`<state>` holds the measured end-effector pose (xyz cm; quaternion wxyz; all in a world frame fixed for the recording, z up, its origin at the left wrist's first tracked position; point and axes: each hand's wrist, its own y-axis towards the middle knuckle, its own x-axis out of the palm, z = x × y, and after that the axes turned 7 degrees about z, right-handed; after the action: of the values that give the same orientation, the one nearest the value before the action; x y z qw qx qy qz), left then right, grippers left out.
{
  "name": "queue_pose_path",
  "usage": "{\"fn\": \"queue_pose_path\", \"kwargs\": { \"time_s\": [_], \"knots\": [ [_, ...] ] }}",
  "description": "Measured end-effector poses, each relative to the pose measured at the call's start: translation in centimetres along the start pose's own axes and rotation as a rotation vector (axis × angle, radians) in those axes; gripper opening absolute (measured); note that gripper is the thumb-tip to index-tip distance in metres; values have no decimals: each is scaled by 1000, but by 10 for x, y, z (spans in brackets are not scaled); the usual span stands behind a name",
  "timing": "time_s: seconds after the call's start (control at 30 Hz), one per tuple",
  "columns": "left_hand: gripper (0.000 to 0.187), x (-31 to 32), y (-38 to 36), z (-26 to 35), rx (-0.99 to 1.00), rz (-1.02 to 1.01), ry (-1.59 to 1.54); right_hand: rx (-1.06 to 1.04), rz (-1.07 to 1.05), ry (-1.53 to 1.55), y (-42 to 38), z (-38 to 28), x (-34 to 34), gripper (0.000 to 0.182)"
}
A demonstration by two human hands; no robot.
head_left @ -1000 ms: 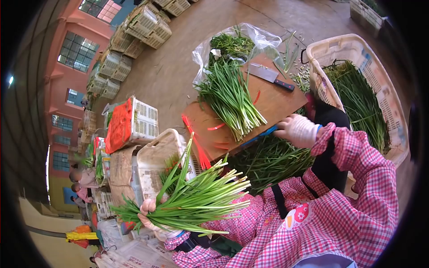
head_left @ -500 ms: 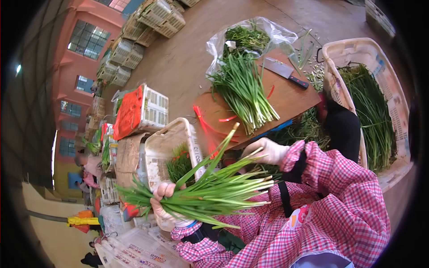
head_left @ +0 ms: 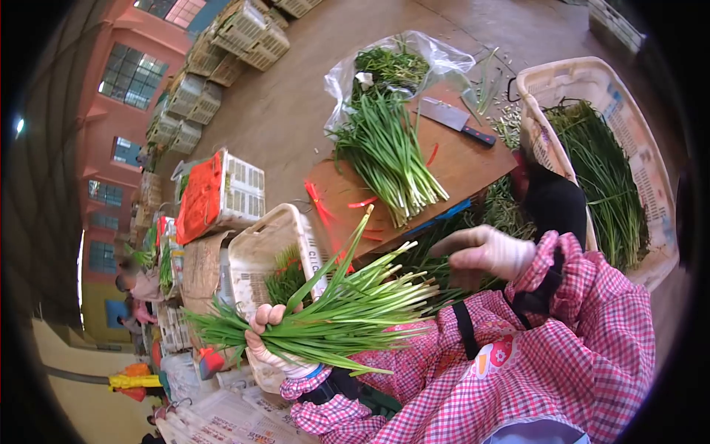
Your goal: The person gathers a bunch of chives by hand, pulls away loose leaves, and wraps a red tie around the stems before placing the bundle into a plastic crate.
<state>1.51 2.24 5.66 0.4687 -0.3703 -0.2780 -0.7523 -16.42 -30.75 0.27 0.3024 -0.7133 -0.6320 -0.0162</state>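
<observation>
My left hand [head_left: 274,340] is wrapped round the leafy end of a bunch of green stalks [head_left: 347,314], whose pale ends fan out to the right. My right hand [head_left: 488,251] is apart from the bunch, beside the board's near edge; its fingers are partly blurred, apart, with nothing seen in them. On the brown board [head_left: 466,166] lie a pile of green stalks [head_left: 388,152], a cleaver [head_left: 455,118] with a dark handle and red ties [head_left: 319,203]. A clear plastic bag [head_left: 452,61] with loose greens stands at the board's far end.
A large crate [head_left: 526,85] of greens stands at the right. Another crate [head_left: 310,244] with tied greens is beyond the held bunch. A crate with a red cover [head_left: 200,200] stands farther left. Stacked crates [head_left: 255,33] line the back; people [head_left: 139,285] are at far left.
My right hand has moved right, away from the stalk ends, and its fingers have spread. My left hand still holds the bunch. The view has shifted slightly.
</observation>
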Motion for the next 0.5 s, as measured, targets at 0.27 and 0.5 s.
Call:
{"fn": "queue_pose_path", "kwargs": {
  "time_s": [0.27,0.5],
  "knots": [
    [25,36,-2,-14,-97,-241,-100,285,-204,616,49,43,52,34],
    [25,36,-1,-21,-63,-169,-46,163,-239,904,60,56,76,26]
  ]
}}
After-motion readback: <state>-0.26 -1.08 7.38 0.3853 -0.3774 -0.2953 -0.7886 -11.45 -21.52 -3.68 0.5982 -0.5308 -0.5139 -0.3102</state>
